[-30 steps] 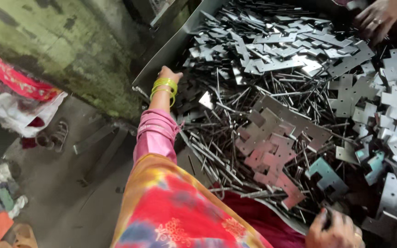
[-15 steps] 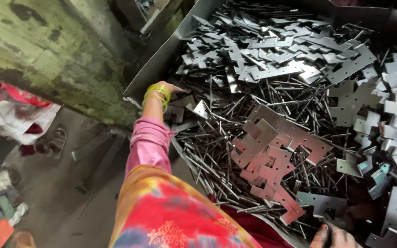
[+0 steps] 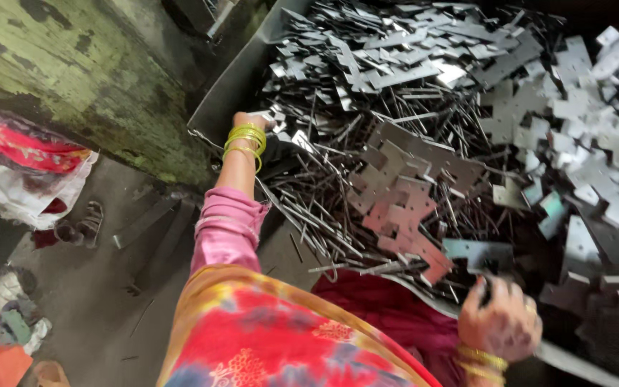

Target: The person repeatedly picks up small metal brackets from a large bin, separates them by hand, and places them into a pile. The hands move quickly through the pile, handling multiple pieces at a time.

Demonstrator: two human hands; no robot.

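Left hand point(image 3: 252, 123) reaches into the far-left corner of the bin point(image 3: 234, 93), fingers hidden among metal rods point(image 3: 324, 215); grasp cannot be told. Right hand point(image 3: 499, 322), near right, is closed over a dark plate edge point(image 3: 485, 287). Advice: lift cut plates point(image 3: 402, 193) by flat faces, keeping clear of sharp ends.
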